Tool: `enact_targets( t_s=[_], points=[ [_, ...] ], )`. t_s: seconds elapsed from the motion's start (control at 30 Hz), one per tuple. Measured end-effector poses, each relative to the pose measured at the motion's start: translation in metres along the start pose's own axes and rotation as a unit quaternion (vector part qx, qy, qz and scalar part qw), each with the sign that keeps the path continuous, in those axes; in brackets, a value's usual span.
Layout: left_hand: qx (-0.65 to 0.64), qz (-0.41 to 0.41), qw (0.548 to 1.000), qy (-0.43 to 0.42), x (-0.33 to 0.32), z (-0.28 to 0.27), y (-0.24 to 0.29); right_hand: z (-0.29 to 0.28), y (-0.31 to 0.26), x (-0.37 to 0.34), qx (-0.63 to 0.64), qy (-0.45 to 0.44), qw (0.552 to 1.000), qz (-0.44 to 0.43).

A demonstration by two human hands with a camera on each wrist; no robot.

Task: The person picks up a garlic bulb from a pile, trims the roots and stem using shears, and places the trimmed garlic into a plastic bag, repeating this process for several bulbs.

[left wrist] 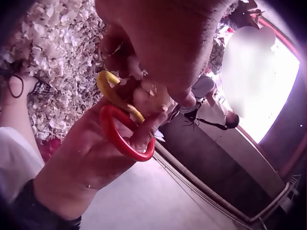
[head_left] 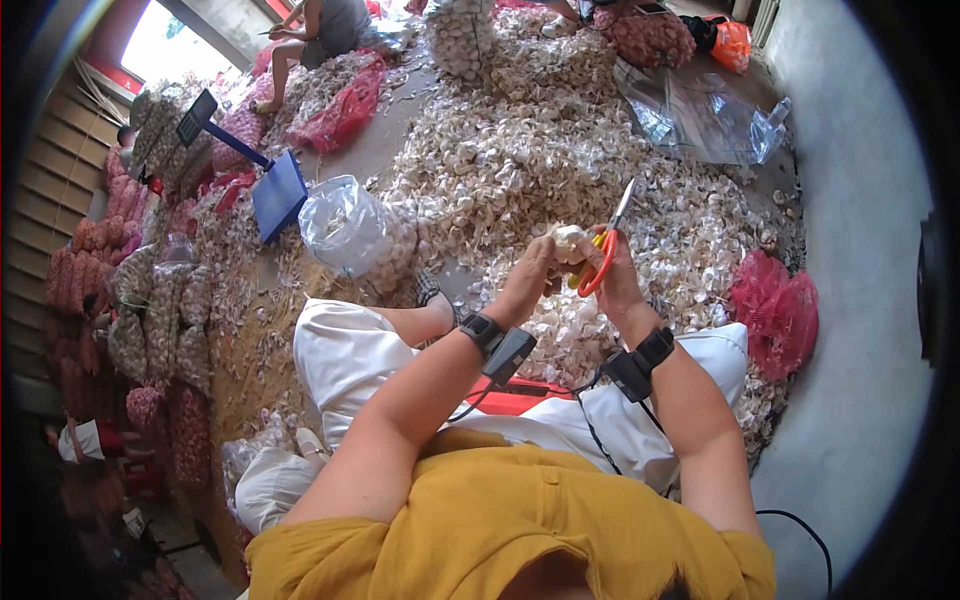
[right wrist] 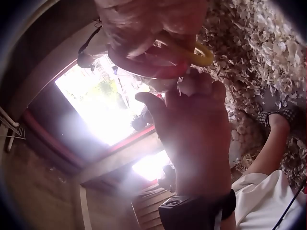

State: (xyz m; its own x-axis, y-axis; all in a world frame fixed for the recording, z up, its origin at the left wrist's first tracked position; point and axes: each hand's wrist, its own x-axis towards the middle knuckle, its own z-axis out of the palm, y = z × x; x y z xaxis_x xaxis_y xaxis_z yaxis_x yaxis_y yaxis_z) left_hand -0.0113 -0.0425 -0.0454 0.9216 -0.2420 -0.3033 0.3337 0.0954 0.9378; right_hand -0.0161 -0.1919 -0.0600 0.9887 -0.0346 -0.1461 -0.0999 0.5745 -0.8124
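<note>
We'd call this one part-done: garlic bulb point(head_left: 568, 241) is up over the skin heap point(head_left: 530, 150), toward its near edge, left hand point(head_left: 527, 281) pinching it, right hand point(head_left: 620, 282) clamped on the scissors point(head_left: 611, 240), thumb against the bulb. Blades point away from it, so we can't tell what trimming's left. Heap suggests plenty done; can't read how full the bag point(head_left: 338, 237) by the heap's left edge is.

I can read no text, label, brand, number or sign on anything around me in these three views.
</note>
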Motion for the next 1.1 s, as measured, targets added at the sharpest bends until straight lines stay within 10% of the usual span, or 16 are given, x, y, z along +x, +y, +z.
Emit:
enact_targets(
  t_s=[0.17,0.23,0.5,0.7,0.77,0.9,1.03,1.1],
  points=[
    [0.187,0.145,0.968,0.081,0.004,-0.002,-0.005,0.009,-0.009,-0.008,-0.004,-0.070,0.997,0.039],
    [0.247,0.085,0.960,0.100,0.007,-0.006,-0.004,0.008,-0.008,-0.009,-0.032,-0.071,0.996,0.045],
    [-0.033,0.014,0.999,0.012,0.001,-0.009,-0.004,0.011,-0.017,-0.011,-0.005,-0.108,0.991,0.079],
    [0.313,0.144,0.939,0.000,0.027,-0.041,-0.066,0.006,-0.017,-0.007,0.036,-0.096,0.992,0.071],
    [-0.011,-0.057,0.998,0.026,0.001,-0.018,-0.010,-0.001,-0.006,-0.005,0.023,-0.088,0.996,0.019],
    [0.047,-0.006,0.998,-0.037,0.004,-0.005,-0.002,0.011,-0.007,-0.012,-0.074,-0.023,0.994,0.071],
    [0.246,0.229,0.938,0.084,0.014,-0.005,-0.019,0.001,0.001,-0.002,-0.077,-0.026,0.991,0.107],
    [0.271,0.191,0.940,0.080,0.011,-0.007,-0.019,0.003,-0.003,-0.006,-0.082,-0.046,0.990,0.103]
  ],
)
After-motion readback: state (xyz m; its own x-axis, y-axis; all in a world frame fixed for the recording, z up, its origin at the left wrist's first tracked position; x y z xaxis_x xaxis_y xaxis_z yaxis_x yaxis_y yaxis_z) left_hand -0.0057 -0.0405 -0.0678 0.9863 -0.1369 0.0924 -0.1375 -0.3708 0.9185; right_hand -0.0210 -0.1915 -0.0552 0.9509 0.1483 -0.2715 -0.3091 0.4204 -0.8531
